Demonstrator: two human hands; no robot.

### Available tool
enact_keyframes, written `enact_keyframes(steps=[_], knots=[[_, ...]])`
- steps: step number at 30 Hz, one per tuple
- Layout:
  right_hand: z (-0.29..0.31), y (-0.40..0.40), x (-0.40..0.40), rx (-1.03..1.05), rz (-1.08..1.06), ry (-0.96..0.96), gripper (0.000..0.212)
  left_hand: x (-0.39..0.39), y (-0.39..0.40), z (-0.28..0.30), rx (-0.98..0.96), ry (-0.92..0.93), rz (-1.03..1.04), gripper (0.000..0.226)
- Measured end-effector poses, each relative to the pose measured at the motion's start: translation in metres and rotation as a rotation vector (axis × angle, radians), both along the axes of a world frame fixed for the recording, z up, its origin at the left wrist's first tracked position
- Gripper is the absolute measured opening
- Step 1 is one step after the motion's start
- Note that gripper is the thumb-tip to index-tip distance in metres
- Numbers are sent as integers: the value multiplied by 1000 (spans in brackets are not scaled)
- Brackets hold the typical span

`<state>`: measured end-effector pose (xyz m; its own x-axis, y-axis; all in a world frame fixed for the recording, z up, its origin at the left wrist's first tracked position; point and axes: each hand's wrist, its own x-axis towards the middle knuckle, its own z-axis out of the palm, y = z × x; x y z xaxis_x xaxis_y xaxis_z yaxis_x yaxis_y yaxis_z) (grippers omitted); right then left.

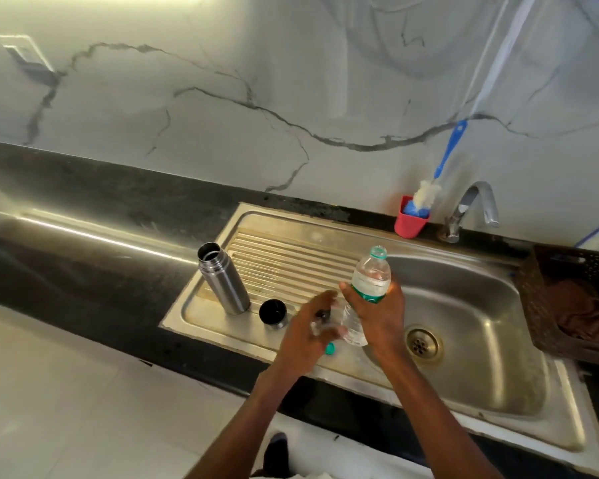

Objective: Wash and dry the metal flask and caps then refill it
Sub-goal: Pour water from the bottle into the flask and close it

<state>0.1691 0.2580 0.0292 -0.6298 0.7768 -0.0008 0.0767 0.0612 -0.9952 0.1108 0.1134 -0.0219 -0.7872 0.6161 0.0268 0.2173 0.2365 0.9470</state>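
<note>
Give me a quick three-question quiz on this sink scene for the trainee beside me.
1. True or false: the metal flask stands upright and uncapped on the drainboard.
2. Which hand grips the plastic water bottle? A) left hand B) right hand
3. Fill in: the bottle brush stands in a ___ cup beside the tap.

Key: 1 true. 2 B. 3 red.
</note>
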Motion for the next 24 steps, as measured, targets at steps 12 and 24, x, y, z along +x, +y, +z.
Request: enact_keyframes(steps=[12, 24], knots=[[10, -50, -58, 58, 132, 24, 58, -61, -106, -14, -2, 63, 894, 47], [9, -76, -91, 130, 116, -8, 61, -137, -108, -16, 16, -58, 586, 67]])
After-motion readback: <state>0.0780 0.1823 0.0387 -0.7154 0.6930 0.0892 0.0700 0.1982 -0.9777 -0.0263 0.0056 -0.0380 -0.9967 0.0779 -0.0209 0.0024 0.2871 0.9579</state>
